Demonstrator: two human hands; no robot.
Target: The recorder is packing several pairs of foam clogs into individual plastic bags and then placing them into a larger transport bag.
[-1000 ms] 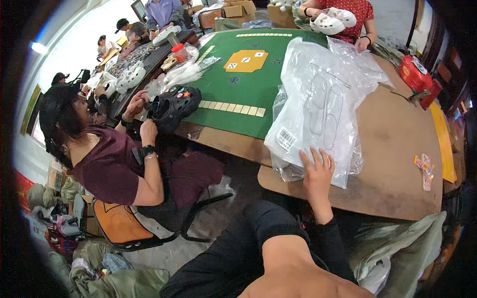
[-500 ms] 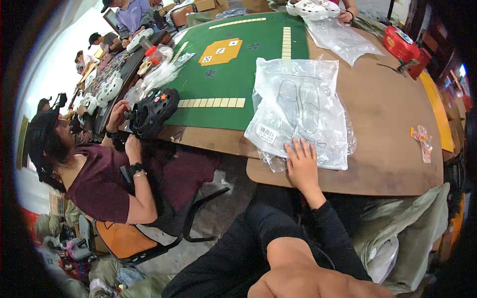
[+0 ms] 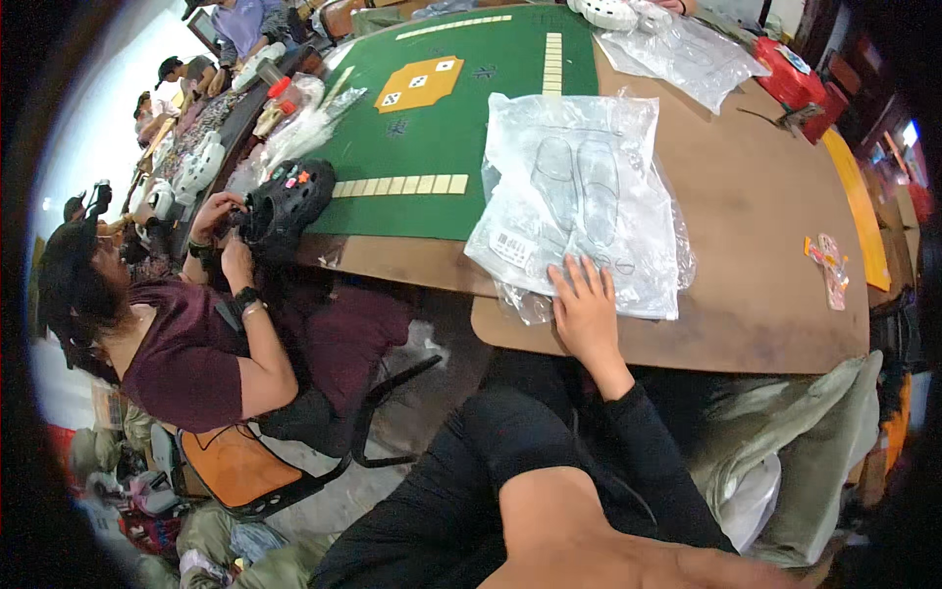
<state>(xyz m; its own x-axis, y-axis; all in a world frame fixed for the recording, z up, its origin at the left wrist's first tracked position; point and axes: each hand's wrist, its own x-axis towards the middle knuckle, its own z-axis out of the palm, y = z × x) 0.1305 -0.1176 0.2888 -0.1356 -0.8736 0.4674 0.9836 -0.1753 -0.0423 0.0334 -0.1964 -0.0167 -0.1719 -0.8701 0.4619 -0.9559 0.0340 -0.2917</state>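
My right hand (image 3: 589, 316) lies palm down on the lower edge of a whitish see-through plastic bag (image 3: 603, 162), its fingers spread. Printed shoe outlines and a small label mark this bag, which rests flat on the brown table (image 3: 756, 226). Beneath it, clear plastic sticks out at the sides. Close to the camera at the bottom, my left hand (image 3: 608, 555) is raised and bent toward the lower right. Its fingers are blurred and partly cut off by the frame, so whether it holds anything is hidden.
On the left, a seated person handles a black clog (image 3: 292, 201) with charms. A green mat (image 3: 432, 137) covers the table's far left. Another bag (image 3: 677, 59) and white clogs (image 3: 618, 14) lie at the back, near a red case (image 3: 790, 79). Grey-green sacking (image 3: 814, 422) hangs below the right edge.
The whole view has shifted, with the table slightly up and left in it. My left hand has shifted near the camera. My right hand stays on the bag.
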